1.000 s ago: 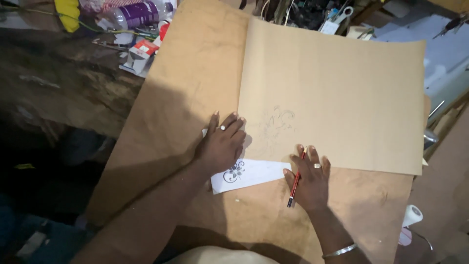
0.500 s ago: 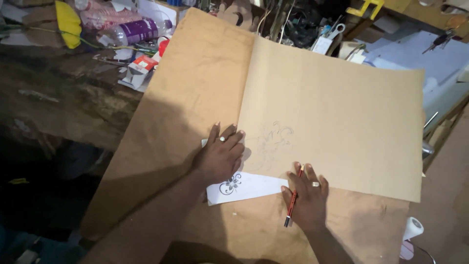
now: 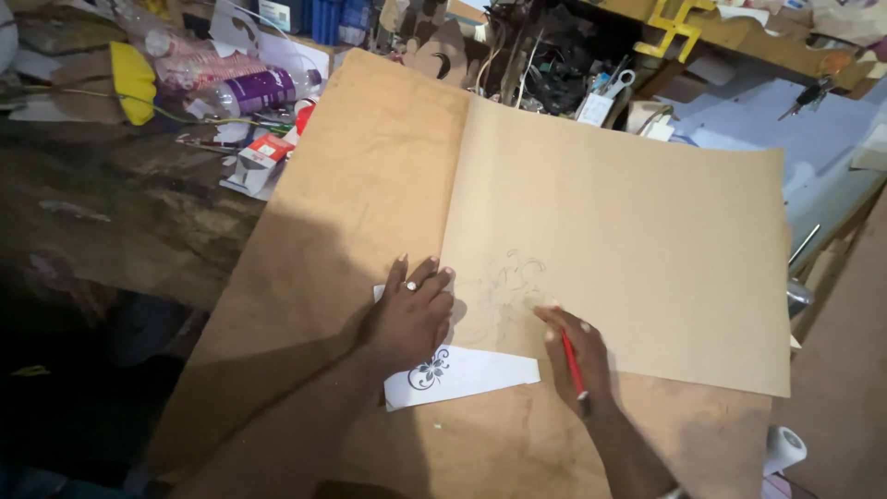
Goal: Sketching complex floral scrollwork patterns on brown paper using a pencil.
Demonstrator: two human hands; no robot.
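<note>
A large tan sheet of paper (image 3: 637, 249) lies on a brown board (image 3: 370, 185), with a faint pencilled floral outline (image 3: 508, 291) near its lower left corner. My left hand (image 3: 411, 319) presses flat on the sheet's left edge and on a white paper strip (image 3: 471, 374) printed with a black floral motif that sticks out from under the sheet. My right hand (image 3: 577, 356) rests on the sheet's lower edge and grips a red pencil (image 3: 575, 368), just right of the outline.
Clutter lines the back: a plastic bottle with a purple label (image 3: 254, 92), a yellow object (image 3: 134, 79), small boxes (image 3: 263, 157), scissors (image 3: 614, 88) and tools. A white tape roll (image 3: 783, 450) sits at the lower right. The board's left edge overhangs a dark bench.
The view has shifted so the board sits lower in frame. My right hand has gone from lying flat to gripping the pencil at the outline. The left hand keeps pressing.
</note>
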